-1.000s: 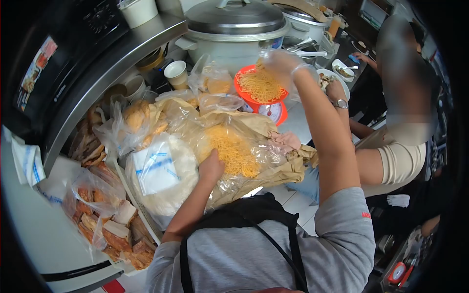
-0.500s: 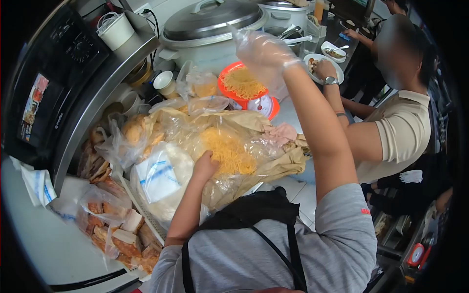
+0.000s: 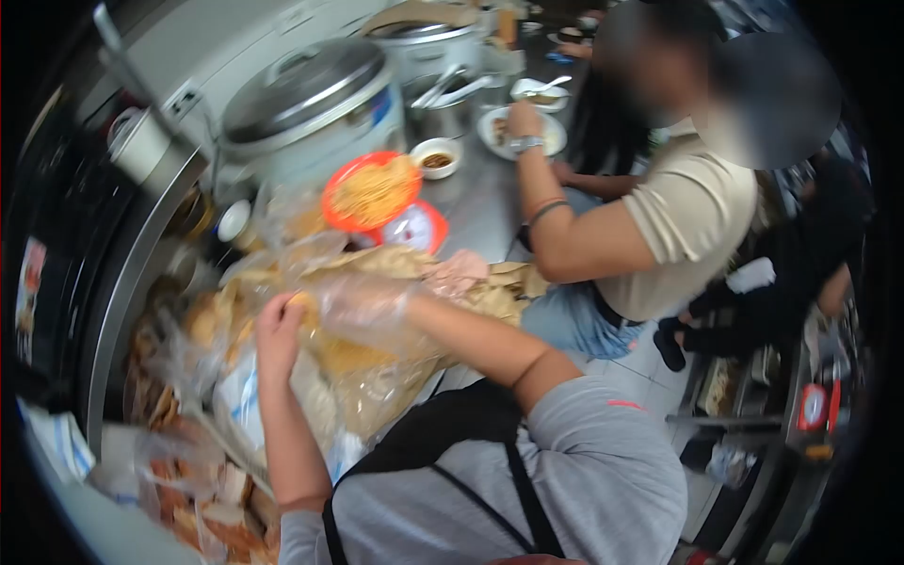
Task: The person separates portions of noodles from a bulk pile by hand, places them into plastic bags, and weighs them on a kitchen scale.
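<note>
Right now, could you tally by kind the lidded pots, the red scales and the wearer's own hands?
Lidded pots: 2 (larger pot, smaller pot)
Red scales: 2 (near scale under noodles, far scale)
Wearer's hands: 2 (left hand, right hand)
Total: 6

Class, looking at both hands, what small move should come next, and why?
Probably draw the plastic bag over its noodles: the left hand and gloved right hand are both close by the bag, and the red pan already holds a noodle heap.
</note>
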`<action>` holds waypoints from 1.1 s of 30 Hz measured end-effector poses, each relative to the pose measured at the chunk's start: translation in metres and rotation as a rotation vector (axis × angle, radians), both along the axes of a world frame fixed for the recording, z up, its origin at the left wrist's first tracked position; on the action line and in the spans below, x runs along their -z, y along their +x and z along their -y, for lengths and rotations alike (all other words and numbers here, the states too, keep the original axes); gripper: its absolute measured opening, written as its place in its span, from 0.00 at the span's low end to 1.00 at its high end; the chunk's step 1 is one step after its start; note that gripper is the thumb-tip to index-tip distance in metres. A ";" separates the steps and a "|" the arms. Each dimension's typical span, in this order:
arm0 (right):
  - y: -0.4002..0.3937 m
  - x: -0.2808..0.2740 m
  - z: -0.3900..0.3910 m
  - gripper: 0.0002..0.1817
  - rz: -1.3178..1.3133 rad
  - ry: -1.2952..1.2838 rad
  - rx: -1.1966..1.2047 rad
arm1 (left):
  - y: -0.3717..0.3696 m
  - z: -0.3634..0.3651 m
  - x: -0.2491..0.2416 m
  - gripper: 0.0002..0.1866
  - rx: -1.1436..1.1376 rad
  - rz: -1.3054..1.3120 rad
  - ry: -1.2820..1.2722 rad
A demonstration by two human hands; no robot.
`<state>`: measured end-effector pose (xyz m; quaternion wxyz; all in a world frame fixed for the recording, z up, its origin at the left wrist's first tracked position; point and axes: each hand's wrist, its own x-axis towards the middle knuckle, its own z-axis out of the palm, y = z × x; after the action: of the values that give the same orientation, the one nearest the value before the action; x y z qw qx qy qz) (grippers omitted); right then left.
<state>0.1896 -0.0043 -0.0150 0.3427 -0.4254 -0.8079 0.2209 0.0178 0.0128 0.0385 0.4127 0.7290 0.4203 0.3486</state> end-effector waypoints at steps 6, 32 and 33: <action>-0.016 -0.007 0.027 0.14 -0.100 -0.406 0.118 | -0.023 -0.015 -0.007 0.07 -0.115 0.244 0.072; -0.050 -0.077 0.004 0.10 -0.004 -0.037 0.238 | -0.029 -0.014 -0.017 0.03 -0.027 0.065 0.077; -0.051 -0.075 0.003 0.10 -0.022 -0.032 0.266 | -0.036 -0.017 -0.015 0.03 -0.047 0.027 0.067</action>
<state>0.1382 -0.0072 0.0595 0.3713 -0.5317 -0.7369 0.1909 -0.0182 0.0294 0.0533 0.3853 0.7276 0.4199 0.3817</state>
